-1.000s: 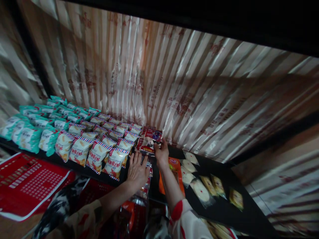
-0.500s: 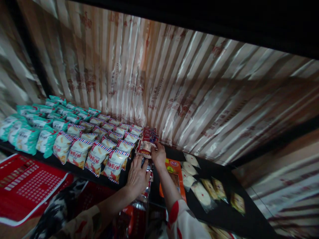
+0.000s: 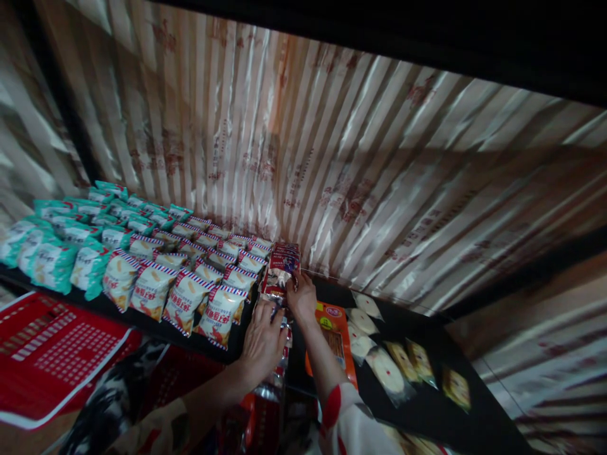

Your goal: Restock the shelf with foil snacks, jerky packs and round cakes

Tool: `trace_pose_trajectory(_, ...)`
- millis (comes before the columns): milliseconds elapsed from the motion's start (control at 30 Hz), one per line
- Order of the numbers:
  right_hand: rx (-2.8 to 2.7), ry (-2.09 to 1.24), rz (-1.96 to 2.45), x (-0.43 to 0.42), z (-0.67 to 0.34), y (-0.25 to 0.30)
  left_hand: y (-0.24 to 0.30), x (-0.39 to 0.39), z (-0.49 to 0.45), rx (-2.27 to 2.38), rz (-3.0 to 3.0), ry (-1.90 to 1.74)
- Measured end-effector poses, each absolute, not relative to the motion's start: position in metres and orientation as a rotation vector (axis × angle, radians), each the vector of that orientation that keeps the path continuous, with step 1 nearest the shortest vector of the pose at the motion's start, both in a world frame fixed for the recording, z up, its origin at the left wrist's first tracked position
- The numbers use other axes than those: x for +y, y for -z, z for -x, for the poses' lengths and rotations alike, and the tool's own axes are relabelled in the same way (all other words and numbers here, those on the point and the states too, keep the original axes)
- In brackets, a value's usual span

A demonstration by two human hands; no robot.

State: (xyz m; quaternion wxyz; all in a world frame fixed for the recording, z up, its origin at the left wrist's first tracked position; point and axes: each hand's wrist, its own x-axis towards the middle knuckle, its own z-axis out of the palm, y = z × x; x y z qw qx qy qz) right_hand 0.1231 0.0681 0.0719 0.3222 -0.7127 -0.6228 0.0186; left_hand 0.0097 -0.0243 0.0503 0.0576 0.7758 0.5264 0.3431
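- My right hand (image 3: 301, 296) was closed on the red packets (image 3: 281, 268), with the fingers pinching their near right edge.
- The red packets stood upright in a short row running toward the back of the shelf (image 3: 429, 404). They were just to the right of the striped bags (image 3: 184, 297) and touching the nearest of them.
- My left hand (image 3: 262, 339) was open and palm down, with the fingers spread. The fingertips lay at the lower edge of the red packets, and the palm rested on the shiny packets (image 3: 283, 363) at the front edge of the shelf.
- I could not tell how many shiny packets lay under the palm, because the hand and the shadow hid most of them.
- Both hands were close together, the left nearer to me and the right just beyond it.
- The striped bags, white and orange with red-and-blue banded tops, stood in several files to the left of my hands.
- The green bags (image 3: 53, 253) filled the far left of the same shelf, beside the striped bags.
- An orange packet (image 3: 334, 328) lay flat on the shelf just to the right of my right forearm.
- Clear-wrapped round cakes (image 3: 385, 374) lay further right, with yellow packets (image 3: 456, 388) beyond them.
- A red basket (image 3: 47, 354) sat below the shelf at the lower left.
- A glossy striped panel (image 3: 332, 158) formed the back of the shelf.
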Motion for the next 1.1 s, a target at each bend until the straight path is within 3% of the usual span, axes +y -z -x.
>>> trace_pose_trajectory(300, -1.632, -0.040, 1.897, 0.055, -0.123, -0.075, -0.049, -0.010, -0.010, 1.613, -2.284, -1.184)
trace_pose_trajectory(767, -1.582, -0.074, 1.911, 0.046, -0.124, -0.073, -0.051, 0.021, -0.010, 1.623, -2.294, -1.017)
trace_pose_trajectory(1100, -1.489, -0.003, 1.743, 0.027, -0.120, -0.080, -0.053, 0.011, 0.001, 1.550, -2.221, -1.267)
